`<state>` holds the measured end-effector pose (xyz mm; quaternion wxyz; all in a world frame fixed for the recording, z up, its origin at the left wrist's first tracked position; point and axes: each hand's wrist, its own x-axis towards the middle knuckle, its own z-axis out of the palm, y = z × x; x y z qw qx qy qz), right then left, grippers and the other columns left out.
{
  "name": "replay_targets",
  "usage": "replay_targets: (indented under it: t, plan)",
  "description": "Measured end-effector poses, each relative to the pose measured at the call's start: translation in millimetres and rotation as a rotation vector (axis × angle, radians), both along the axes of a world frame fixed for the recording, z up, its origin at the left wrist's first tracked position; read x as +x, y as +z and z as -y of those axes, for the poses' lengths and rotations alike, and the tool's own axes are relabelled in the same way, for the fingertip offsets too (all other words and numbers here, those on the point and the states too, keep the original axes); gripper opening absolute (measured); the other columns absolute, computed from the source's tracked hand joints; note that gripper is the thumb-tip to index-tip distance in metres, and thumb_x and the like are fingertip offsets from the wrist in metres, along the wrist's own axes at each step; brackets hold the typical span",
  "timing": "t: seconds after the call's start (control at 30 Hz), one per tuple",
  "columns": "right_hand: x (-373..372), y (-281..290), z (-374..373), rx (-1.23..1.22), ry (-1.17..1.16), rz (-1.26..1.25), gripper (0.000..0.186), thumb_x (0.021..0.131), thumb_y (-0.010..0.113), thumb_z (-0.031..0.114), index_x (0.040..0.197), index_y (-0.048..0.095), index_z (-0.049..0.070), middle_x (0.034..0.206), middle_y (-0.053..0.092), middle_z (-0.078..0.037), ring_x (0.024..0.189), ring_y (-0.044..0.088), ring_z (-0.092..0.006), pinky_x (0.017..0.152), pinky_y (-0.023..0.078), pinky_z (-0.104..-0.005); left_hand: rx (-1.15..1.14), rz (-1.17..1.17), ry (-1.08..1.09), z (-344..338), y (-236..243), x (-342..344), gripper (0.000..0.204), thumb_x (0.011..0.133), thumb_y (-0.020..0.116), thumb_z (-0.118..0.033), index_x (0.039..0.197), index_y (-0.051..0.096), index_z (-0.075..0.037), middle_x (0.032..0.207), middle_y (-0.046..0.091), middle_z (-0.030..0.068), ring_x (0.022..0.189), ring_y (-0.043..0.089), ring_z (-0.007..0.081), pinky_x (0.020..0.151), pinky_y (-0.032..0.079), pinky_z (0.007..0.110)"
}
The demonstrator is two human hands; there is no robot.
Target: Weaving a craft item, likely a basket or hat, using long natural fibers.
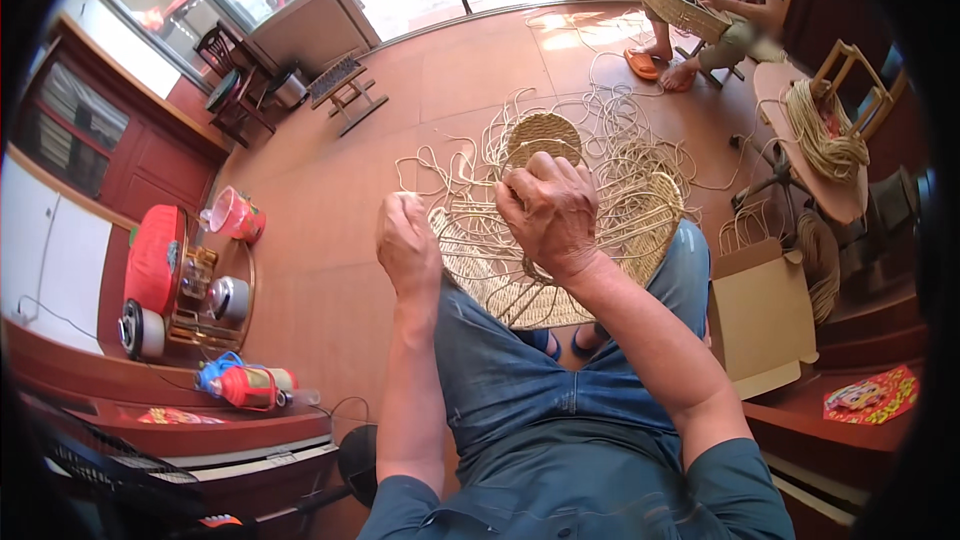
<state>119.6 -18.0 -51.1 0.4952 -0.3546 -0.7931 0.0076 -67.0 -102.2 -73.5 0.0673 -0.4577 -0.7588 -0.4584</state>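
Observation:
Across my knees rests a half-woven straw-coloured piece of basketry (545, 310), its curved band woven and many loose cords sticking out of it. My left hand (408, 240) is closed at its left side, fingers pinched on a thin cord. Over the middle of the piece my right hand (550, 210) is closed too, knuckles up; cords run under it, and what its fingers grip is mostly hidden. Just beyond that hand is a round woven disc (543, 136). Long loose cords (640, 140) lie tangled over the far side and onto the floor.
A seated person (735, 0) at the far right holds another woven piece (690, 15). To my right are a cord bundle (825, 135) on a board and an open cardboard box (760, 310). A low stool (345, 90), a pink bucket (235, 215) and a thermos (245, 382) stand left.

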Motion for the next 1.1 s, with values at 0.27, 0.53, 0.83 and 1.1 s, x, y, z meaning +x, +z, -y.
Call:
replay_targets:
  t: [0.27,0.53,0.83,1.1]
  plan:
    - [2,-1,3,-0.010,0.028,-0.014,0.021,0.094,0.078,0.026,0.079,0.068,0.015,0.082,0.058,-0.003,0.081,0.062,-0.0258,0.077,0.045,-0.0439,0.062,0.462,-0.379,-19,22,55,0.016,0.108,0.069,-0.010,0.114,0.078,0.002,0.098,0.080,0.0106,0.089,0.074,0.0157,0.080,0.059,0.033]
    - [13,-1,6,-0.071,0.139,-0.064,0.007,0.096,0.075,0.017,0.100,0.074,0.010,0.092,0.068,-0.009,0.084,0.068,-0.0312,0.078,0.050,-0.0450,0.087,0.686,-0.553,-35,15,43,0.013,0.107,0.070,-0.005,0.113,0.078,0.003,0.102,0.080,0.0070,0.093,0.073,0.0109,0.086,0.060,0.028]
    - [26,6,0,-0.157,0.193,0.076,0.010,0.103,0.070,0.016,0.109,0.073,0.009,0.095,0.069,-0.013,0.081,0.071,-0.0363,0.072,0.058,-0.0485,0.137,0.925,-0.767,-38,19,42,0.033,0.108,0.062,0.003,0.141,0.059,0.000,0.108,0.074,0.0060,0.100,0.068,0.0093,0.097,0.055,0.026]
    - [26,15,-5,-0.177,0.193,0.173,0.011,0.105,0.065,0.014,0.101,0.065,0.004,0.097,0.065,-0.015,0.086,0.073,-0.0361,0.076,0.060,-0.0479,0.130,0.785,-0.651,-33,19,52,0.034,0.107,0.063,0.003,0.141,0.062,0.000,0.108,0.074,0.0055,0.102,0.070,0.0099,0.096,0.056,0.027]
